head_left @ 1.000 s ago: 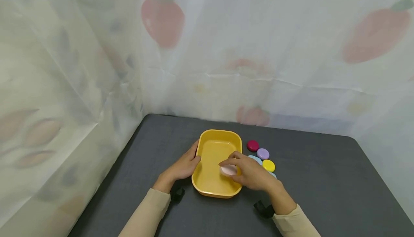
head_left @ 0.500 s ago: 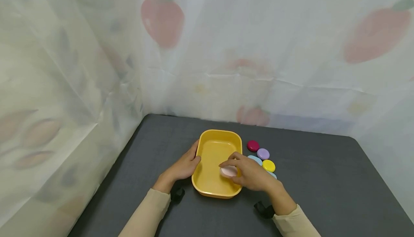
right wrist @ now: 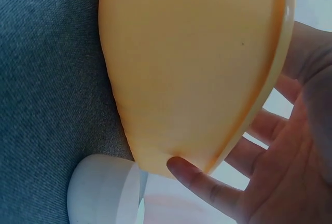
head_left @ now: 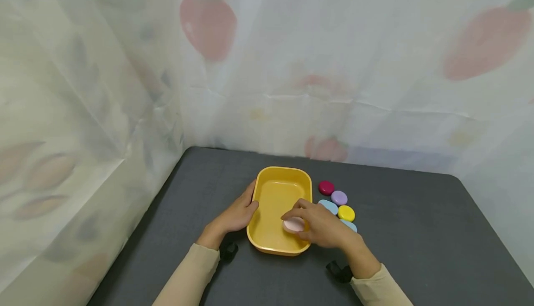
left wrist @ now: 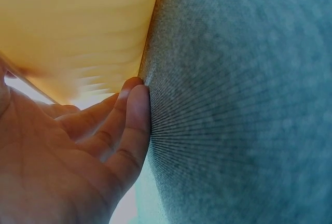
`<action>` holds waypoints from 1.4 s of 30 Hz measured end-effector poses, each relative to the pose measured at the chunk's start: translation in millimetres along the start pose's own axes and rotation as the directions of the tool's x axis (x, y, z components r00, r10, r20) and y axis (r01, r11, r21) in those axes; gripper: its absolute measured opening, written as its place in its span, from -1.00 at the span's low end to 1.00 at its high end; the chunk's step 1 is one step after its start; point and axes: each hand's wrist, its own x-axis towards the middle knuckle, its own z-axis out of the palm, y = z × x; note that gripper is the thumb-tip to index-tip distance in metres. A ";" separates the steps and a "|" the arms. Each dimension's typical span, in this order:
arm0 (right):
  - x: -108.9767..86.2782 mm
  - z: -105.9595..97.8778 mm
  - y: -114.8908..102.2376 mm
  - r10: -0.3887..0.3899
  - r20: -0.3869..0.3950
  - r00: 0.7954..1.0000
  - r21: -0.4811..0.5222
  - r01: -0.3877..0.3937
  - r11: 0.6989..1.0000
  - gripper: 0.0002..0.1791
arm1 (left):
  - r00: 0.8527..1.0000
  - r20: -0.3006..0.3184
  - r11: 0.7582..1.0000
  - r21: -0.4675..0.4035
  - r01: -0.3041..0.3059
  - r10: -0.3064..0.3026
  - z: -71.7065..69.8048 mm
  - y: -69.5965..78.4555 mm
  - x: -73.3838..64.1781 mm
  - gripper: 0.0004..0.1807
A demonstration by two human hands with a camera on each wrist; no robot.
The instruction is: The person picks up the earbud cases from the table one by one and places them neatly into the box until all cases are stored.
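Observation:
My left hand (head_left: pixel 237 211) grips the left side of a yellow rectangular tray (head_left: pixel 283 249), thumb over the rim. In the left wrist view the fingers (left wrist: pixel 137 110) lie along the tray's outer wall (left wrist: pixel 78 22) near the tabletop. My right hand (head_left: pixel 323 225) reaches over the tray's right rim. Its thumb and fingers pinch a pale pink rounded piece (head_left: pixel 294 224) low inside the tray. In the right wrist view one finger (right wrist: pixel 199 177) touches the tray's outer wall (right wrist: pixel 181 68); the pink piece is hidden there.
Right of the tray lie several rounded pieces: dark red (head_left: pixel 326 188), purple (head_left: pixel 339 198), yellow (head_left: pixel 346 213), light blue (head_left: pixel 328 206) and another light blue (head_left: pixel 349 225), partly covered by the right hand. The dark grey table (head_left: pixel 417 232) meets a fruit-patterned curtain (head_left: pixel 267 65) behind.
My right hand has shifted very slightly towards the front with the pink piece, baring more of the light blue pieces. The left hand and tray stay in place.

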 end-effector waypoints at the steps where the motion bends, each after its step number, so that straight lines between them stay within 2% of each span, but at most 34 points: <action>1: 0.3 0.2 -0.1 -0.001 0.003 1.000 -0.001 0.001 1.000 -0.56 | 1.000 0.003 1.000 0.003 0.003 -0.003 -0.2 0.0 0.0 -0.24; 15: 5.0 6.9 -2.1 0.019 0.012 1.000 -0.052 -0.018 0.998 -0.61 | 1.000 0.012 1.000 -0.005 -0.013 0.013 -1.3 0.5 0.4 -0.24; 25: 7.6 8.8 -3.8 0.065 0.054 0.996 -0.027 -0.063 0.998 -0.67 | 1.000 0.017 1.000 0.003 -0.010 0.010 -1.3 -1.6 2.4 -0.25; 42: 8.4 9.1 -8.0 0.072 0.073 0.995 -0.018 -0.071 0.997 -0.73 | 1.000 0.002 1.000 0.013 -0.001 0.001 0.3 0.7 2.7 -0.25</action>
